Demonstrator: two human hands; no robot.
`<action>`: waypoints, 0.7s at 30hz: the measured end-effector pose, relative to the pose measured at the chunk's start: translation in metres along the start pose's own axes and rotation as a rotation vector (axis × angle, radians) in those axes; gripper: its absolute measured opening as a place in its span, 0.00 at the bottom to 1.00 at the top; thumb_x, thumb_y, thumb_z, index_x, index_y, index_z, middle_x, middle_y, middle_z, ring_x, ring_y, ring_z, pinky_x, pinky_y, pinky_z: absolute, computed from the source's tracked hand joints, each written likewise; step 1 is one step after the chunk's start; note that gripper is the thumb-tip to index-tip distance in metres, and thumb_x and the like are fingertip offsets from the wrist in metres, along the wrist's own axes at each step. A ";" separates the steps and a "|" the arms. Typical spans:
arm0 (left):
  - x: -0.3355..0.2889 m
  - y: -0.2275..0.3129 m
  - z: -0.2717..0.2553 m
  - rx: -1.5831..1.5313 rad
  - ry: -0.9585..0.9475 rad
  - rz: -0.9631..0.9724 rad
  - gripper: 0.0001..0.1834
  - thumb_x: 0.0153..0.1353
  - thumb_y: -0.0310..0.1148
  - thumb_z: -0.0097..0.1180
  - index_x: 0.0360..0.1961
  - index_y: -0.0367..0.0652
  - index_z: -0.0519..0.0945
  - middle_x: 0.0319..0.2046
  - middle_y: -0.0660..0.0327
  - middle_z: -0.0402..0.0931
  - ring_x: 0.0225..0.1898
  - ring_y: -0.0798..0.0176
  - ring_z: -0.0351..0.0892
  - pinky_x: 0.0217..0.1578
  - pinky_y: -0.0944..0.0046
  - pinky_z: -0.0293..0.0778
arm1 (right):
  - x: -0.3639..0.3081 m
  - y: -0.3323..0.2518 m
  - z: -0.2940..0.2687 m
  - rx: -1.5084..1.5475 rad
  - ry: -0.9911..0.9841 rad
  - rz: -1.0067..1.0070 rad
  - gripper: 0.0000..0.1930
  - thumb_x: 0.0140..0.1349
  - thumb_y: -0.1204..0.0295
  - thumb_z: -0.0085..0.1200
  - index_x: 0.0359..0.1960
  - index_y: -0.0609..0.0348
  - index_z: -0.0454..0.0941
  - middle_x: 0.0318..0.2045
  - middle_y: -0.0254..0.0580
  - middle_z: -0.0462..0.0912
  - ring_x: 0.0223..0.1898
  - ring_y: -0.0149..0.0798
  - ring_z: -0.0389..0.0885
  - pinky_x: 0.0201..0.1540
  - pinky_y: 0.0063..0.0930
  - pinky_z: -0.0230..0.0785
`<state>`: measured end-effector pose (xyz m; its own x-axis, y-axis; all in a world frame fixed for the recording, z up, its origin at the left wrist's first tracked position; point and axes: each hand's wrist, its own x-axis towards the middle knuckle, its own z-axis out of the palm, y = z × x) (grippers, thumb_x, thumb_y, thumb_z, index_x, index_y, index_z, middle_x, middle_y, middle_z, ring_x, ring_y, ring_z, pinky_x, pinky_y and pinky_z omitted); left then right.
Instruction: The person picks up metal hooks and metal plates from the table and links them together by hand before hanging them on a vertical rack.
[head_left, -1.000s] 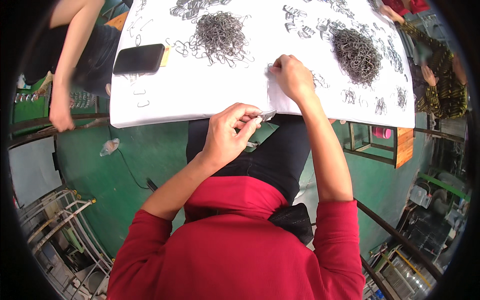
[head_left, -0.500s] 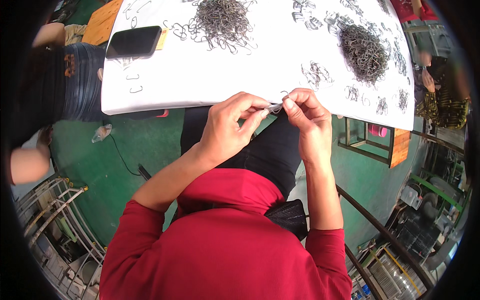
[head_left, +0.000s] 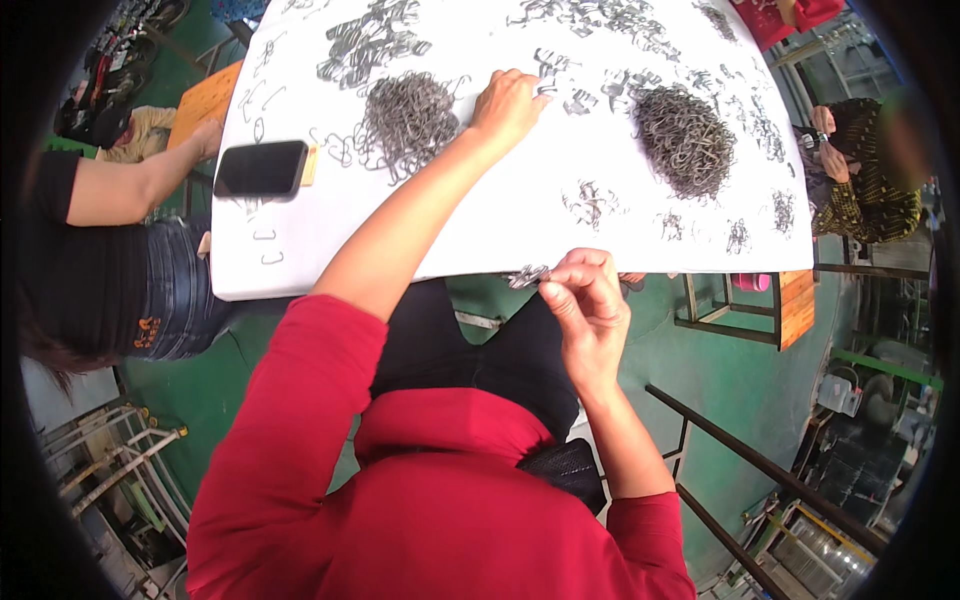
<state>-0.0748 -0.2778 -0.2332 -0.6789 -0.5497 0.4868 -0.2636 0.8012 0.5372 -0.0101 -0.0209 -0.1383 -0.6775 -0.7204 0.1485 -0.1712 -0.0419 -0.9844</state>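
Note:
My right hand pinches a small bunch of dark wire hooks between thumb and fingertips, just off the table's near edge. My left hand reaches far over the white table, its fingers curled and closed, beside small nested groups of metal hooks. Whatever lies at its fingertips is too small to make out. Left of that wrist sits a tangled heap of wire hooks. To the right is a denser dark heap of hooks, and a loose little pile lies nearer me.
A black phone lies at the table's left, near a few single hooks. Several small hook piles line the right side. One person is close on the left, another on the right. A wooden stool stands below the right edge.
My left hand has left the right hand and stretched forward onto the table. The right hand, lower in view, keeps the bunch of hooks. The person at left now reaches an arm towards the table.

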 end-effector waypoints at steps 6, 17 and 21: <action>0.027 0.012 -0.005 0.016 -0.264 -0.151 0.16 0.50 0.38 0.60 0.36 0.39 0.75 0.30 0.55 0.79 0.35 0.55 0.78 0.38 0.58 0.73 | -0.001 0.004 -0.004 0.072 -0.002 0.025 0.02 0.56 0.78 0.57 0.30 0.61 0.77 0.34 0.36 0.73 0.32 0.27 0.74 0.35 0.20 0.67; -0.096 0.087 -0.149 -0.810 -0.515 -0.421 0.13 0.58 0.24 0.53 0.46 0.37 0.77 0.41 0.61 0.77 0.40 0.71 0.74 0.35 0.71 0.73 | -0.007 0.015 0.004 0.277 -0.123 0.207 0.04 0.61 0.77 0.51 0.36 0.64 0.73 0.30 0.40 0.80 0.31 0.30 0.81 0.30 0.18 0.73; -0.113 0.100 -0.169 -0.837 -0.509 -0.428 0.14 0.58 0.23 0.54 0.46 0.36 0.77 0.40 0.60 0.77 0.40 0.71 0.76 0.37 0.71 0.75 | -0.007 0.012 0.010 0.307 -0.126 0.206 0.07 0.60 0.79 0.51 0.38 0.62 0.67 0.30 0.43 0.80 0.30 0.32 0.82 0.30 0.19 0.73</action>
<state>0.0910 -0.1755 -0.1179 -0.8984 -0.4287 -0.0953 -0.1249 0.0414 0.9913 -0.0003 -0.0229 -0.1518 -0.5787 -0.8140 -0.0495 0.1943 -0.0787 -0.9778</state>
